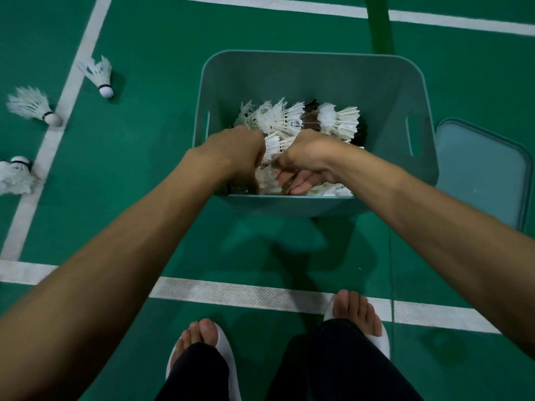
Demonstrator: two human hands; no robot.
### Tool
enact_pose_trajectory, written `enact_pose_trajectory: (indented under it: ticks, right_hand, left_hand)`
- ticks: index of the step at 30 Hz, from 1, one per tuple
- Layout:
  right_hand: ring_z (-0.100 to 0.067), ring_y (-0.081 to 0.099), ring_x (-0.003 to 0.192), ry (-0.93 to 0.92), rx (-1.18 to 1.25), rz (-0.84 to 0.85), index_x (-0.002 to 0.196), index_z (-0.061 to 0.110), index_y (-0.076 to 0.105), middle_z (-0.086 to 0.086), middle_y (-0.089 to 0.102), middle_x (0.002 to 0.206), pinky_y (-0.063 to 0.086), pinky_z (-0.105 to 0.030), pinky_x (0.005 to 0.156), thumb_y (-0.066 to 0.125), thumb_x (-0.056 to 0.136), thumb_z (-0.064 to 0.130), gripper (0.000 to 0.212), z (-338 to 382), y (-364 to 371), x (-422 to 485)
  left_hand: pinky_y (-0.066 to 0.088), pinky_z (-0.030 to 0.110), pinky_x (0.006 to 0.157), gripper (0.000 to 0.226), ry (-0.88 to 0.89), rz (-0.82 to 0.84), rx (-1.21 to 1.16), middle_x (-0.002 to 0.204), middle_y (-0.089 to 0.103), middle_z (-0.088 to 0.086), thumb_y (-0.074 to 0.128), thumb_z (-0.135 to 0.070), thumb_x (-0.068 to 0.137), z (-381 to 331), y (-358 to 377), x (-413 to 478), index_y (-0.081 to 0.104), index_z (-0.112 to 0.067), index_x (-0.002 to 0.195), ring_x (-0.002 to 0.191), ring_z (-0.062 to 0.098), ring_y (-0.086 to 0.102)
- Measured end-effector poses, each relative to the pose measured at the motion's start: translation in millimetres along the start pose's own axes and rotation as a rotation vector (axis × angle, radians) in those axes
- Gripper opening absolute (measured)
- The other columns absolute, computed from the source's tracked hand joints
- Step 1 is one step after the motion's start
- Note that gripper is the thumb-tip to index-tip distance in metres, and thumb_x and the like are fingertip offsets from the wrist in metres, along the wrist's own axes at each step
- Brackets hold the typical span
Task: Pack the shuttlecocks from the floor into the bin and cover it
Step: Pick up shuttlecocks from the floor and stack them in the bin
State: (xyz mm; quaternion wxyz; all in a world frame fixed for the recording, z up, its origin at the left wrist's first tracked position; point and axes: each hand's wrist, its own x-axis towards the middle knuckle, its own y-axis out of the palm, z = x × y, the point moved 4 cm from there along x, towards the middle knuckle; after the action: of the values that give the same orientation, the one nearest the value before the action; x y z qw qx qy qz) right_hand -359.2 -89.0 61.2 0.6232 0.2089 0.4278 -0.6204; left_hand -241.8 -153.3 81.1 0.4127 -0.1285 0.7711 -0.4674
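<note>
Court floor (144, 169): three shuttlecocks (98, 75) left; bin (315, 57) part-filled, lid (480, 169) beside it, off. Our left hand (241, 151), right hand (307, 157) inside bin; grips we cannot tell.

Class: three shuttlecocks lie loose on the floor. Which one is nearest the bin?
The uppermost shuttlecock, its cork on the bin side of the white line; the other two lie farther left.

Green court floor (139, 169) crossed by white boundary lines (246, 293), with a green post (379, 24) beyond.
</note>
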Motion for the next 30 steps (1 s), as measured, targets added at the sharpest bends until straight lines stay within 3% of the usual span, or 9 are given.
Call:
enact_pose_trajectory:
  ticks: [4, 6, 8, 10, 12, 15, 19, 25, 30]
  right_hand:
    - [-0.033, 0.068, 0.083, 0.024, 0.066, 0.100, 0.085, 0.001, 0.059, -0.016, 0.070, 0.078, 0.058, -0.043, 0.085, 0.047, 0.104, 0.003, 0.022, -1, 1, -4]
    - [-0.026, 0.066, 0.071, 0.032, 0.019, 0.088, 0.084, 0.002, 0.059, -0.010, 0.071, 0.067, 0.058, -0.040, 0.079, 0.045, 0.103, 0.002, 0.023, 0, 3, -3]
    - [-0.021, 0.060, 0.063, 0.039, -0.081, 0.063, 0.084, 0.004, 0.058, -0.003, 0.071, 0.058, 0.056, -0.030, 0.060, 0.045, 0.103, 0.003, 0.023, 0, 5, -3]
    - [-0.021, 0.059, 0.062, 0.023, -0.155, 0.033, 0.087, 0.005, 0.060, -0.005, 0.075, 0.070, 0.050, -0.025, 0.049, 0.049, 0.102, 0.005, 0.019, 0, 7, -2]
    - [-0.025, 0.065, 0.070, -0.014, -0.174, -0.009, 0.096, 0.003, 0.066, -0.012, 0.078, 0.087, 0.052, -0.028, 0.055, 0.055, 0.100, 0.007, 0.013, 1, 7, -1]
    - [-0.028, 0.070, 0.068, -0.045, -0.171, -0.058, 0.109, -0.005, 0.070, -0.015, 0.078, 0.084, 0.057, -0.030, 0.057, 0.065, 0.096, 0.011, 0.020, 5, 3, -3]
    - [-0.031, 0.078, 0.072, -0.082, -0.241, -0.121, 0.099, -0.003, 0.071, -0.013, 0.079, 0.080, 0.061, -0.033, 0.061, 0.073, 0.094, 0.030, 0.034, 15, -18, -23]
    - [-0.017, 0.076, 0.065, -0.370, -0.262, -0.410, 0.079, 0.008, 0.077, -0.003, 0.077, 0.069, 0.065, -0.040, 0.072, 0.074, 0.090, 0.028, 0.023, 40, -31, -66]
    - [0.000, 0.060, 0.054, -0.807, -0.133, -0.566, 0.071, 0.017, 0.077, 0.008, 0.071, 0.062, 0.048, -0.018, 0.058, 0.071, 0.084, 0.019, 0.015, 93, 33, -102]
  left_hand:
    - [0.060, 0.043, 0.077, 0.030, 0.009, -0.075, -0.053, 0.083, 0.066, -0.002, 0.087, -0.014, 0.065, 8, -8, -5, 0.065, -0.023, 0.083, 0.081, 0.024, 0.067]
    - [0.059, 0.043, 0.078, 0.020, 0.021, -0.156, -0.043, 0.082, 0.065, -0.001, 0.076, -0.007, 0.072, 5, -9, -6, 0.067, -0.023, 0.080, 0.083, 0.025, 0.067]
    - [0.059, 0.043, 0.079, 0.018, 0.014, -0.148, -0.041, 0.086, 0.069, 0.001, 0.074, -0.006, 0.075, 3, -4, -8, 0.067, -0.022, 0.078, 0.085, 0.026, 0.068]
    - [0.060, 0.043, 0.079, 0.017, -0.005, -0.135, -0.035, 0.088, 0.072, 0.002, 0.075, -0.007, 0.075, 4, 2, -8, 0.068, -0.022, 0.079, 0.085, 0.026, 0.069]
    - [0.059, 0.042, 0.079, 0.018, -0.012, -0.161, -0.027, 0.093, 0.073, 0.003, 0.074, -0.008, 0.075, 6, 3, -8, 0.069, -0.023, 0.084, 0.087, 0.027, 0.069]
    - [0.057, 0.040, 0.078, 0.024, -0.005, -0.171, -0.014, 0.097, 0.072, 0.006, 0.068, -0.005, 0.076, 2, 3, -10, 0.070, -0.021, 0.094, 0.089, 0.029, 0.068]
    - [0.058, 0.046, 0.084, 0.031, 0.017, -0.213, -0.040, 0.102, 0.071, 0.008, 0.069, -0.007, 0.075, 0, -8, -16, 0.068, -0.021, 0.102, 0.092, 0.030, 0.068]
    - [0.057, 0.042, 0.080, 0.023, 0.101, -0.558, -0.215, 0.096, 0.070, -0.007, 0.064, -0.019, 0.080, 2, -45, -73, 0.067, -0.025, 0.102, 0.090, 0.019, 0.066]
    - [0.046, 0.041, 0.088, 0.024, -0.086, -0.903, -0.274, 0.106, 0.060, 0.006, 0.068, -0.022, 0.082, 56, -31, -132, 0.068, -0.017, 0.105, 0.106, 0.028, 0.054]
